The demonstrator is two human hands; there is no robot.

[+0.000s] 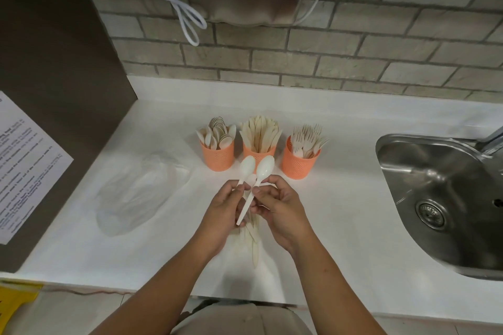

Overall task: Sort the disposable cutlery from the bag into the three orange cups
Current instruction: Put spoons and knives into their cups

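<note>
Both hands were closed in pinch grips above the white countertop [353, 212]. The left hand [224, 207] held a first white plastic spoon [247, 165] by its neck, and the right hand [280, 207] held a second white plastic spoon [266, 167] by its stem. A heap of unsorted pale cutlery [253, 245] lay beneath them, and the clear plastic bag [136, 193] sat slack to the left.

Risk noted: the left orange mesh cup of spoons [217, 155] stood crowded, so a careless insertion could tip it or dislodge pieces. The two handles ran close together and might snag, dropping a spoon.
</note>
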